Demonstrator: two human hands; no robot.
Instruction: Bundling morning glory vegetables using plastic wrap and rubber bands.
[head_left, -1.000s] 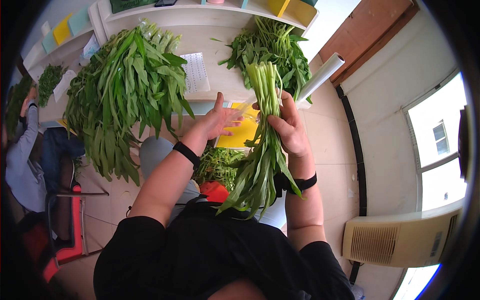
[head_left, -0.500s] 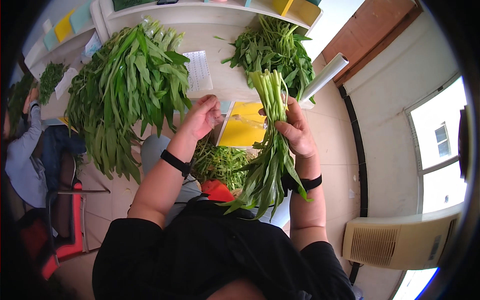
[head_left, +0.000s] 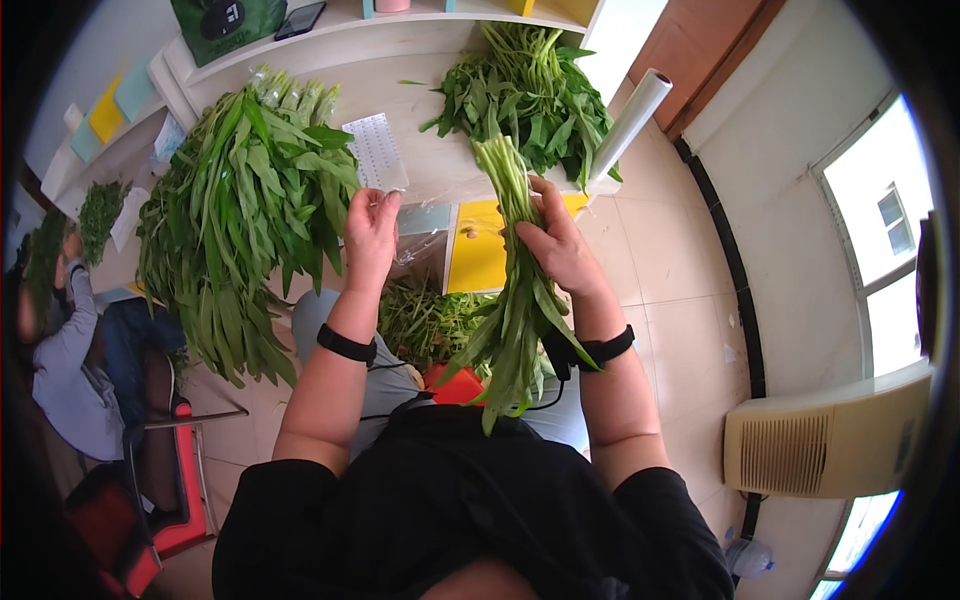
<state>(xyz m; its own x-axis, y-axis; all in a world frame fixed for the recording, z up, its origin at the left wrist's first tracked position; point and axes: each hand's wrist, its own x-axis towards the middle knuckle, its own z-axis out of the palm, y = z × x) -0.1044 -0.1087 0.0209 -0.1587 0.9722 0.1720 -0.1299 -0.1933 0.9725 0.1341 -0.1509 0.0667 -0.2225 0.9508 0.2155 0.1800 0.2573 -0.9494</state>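
My right hand (head_left: 556, 240) is closed around the stems of a bunch of long-leaved greens that look like water spinach (head_left: 512, 290). Its pale stem ends point away from me and the leaves hang toward my lap. My left hand (head_left: 371, 235) pinches a thin clear plastic film (head_left: 425, 238), which stretches across toward the bunch. How far the film goes around the stems is hard to make out. To the left, a large heap of greens (head_left: 240, 200) hangs over the table edge, with film around its stem ends. Another pile of greens (head_left: 535, 100) lies at the back right.
A roll of clear film (head_left: 632, 125) stands at the table's right end. A printed sheet (head_left: 375, 150) lies on the table (head_left: 400, 100). Loose greens (head_left: 430, 320) are below, between my knees. At far left, a co-worker's sleeve (head_left: 70, 335) shows beside a red chair (head_left: 185, 480).
My left hand has moved left, drawing the film out wider between my hands. My right hand and the bunch have shifted slightly left in the view, which has itself moved.
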